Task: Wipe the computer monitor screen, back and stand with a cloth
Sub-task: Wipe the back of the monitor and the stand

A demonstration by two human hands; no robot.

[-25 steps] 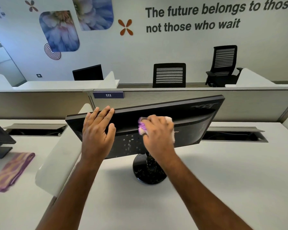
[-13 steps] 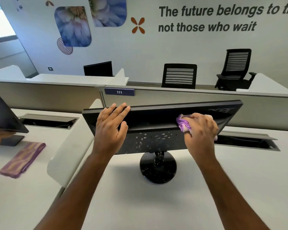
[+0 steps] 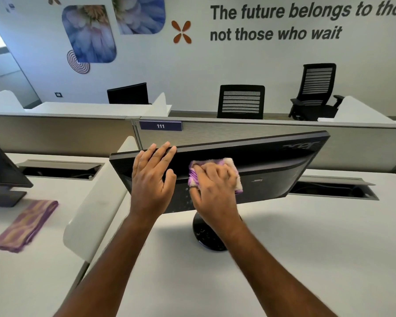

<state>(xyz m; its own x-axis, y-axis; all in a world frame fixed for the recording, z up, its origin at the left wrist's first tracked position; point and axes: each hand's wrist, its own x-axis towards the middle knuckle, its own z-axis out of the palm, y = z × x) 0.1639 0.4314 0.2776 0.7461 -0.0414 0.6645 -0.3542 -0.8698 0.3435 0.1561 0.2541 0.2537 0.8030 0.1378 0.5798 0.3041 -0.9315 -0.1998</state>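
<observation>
Head view, largest item first: white desk [image 3: 306,259], bounded at the rear by a grey partition [image 3: 364,147] carrying a plate marked 111 [image 3: 160,126]. A white curved divider [image 3: 89,216] separates this desk from the adjacent one on the left. Black monitor [image 3: 284,170] stands near the rear centre of the desk, back panel facing the camera and tilted toward it, supported on a round black stand base [image 3: 204,236] that rests on the desk surface. Left hand [image 3: 151,179] lies flat against the left portion of the back panel, fingers straight and reaching to the top edge, gripping nothing. Right hand [image 3: 213,186] presses a purple and cream cloth [image 3: 215,162] against the middle of the back panel, just beside the left hand; fingers are bent over the cloth and hold it bunched. A second, folded purple and yellow cloth [image 3: 25,225] lies on the adjacent desk, near the base of another monitor [image 3: 2,170], well apart from both hands.
</observation>
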